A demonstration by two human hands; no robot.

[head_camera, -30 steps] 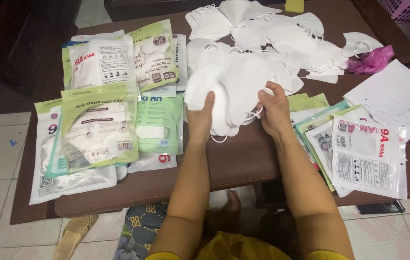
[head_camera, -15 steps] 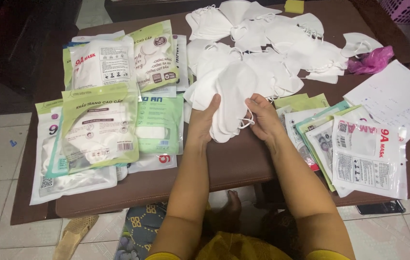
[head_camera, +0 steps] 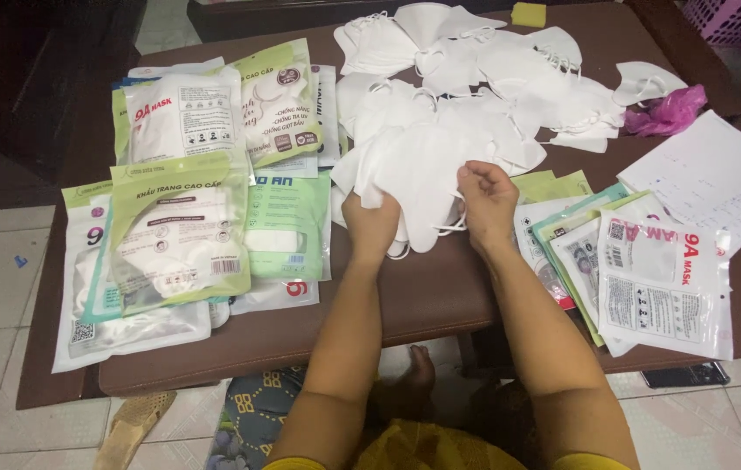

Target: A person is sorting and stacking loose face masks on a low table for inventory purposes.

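Head view: two bare hands gather a stack of white folded fabric face masks (head_camera: 418, 174) on a dark brown table (head_camera: 405, 305).
The left hand (head_camera: 370, 224) grips the stack's lower edge; the right hand (head_camera: 485, 193) pinches an ear loop beside it. Green-and-white packaged mask bags (head_camera: 181, 226) lie left, empty printed pouches (head_camera: 649, 270) right.

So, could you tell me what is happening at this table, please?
A person sits at a brown table, both hands on a bunch of white face masks. The left hand grips them from below; the right hand pinches at their ear loops. More loose masks lie behind, filled packets to the left, flat packets to the right.
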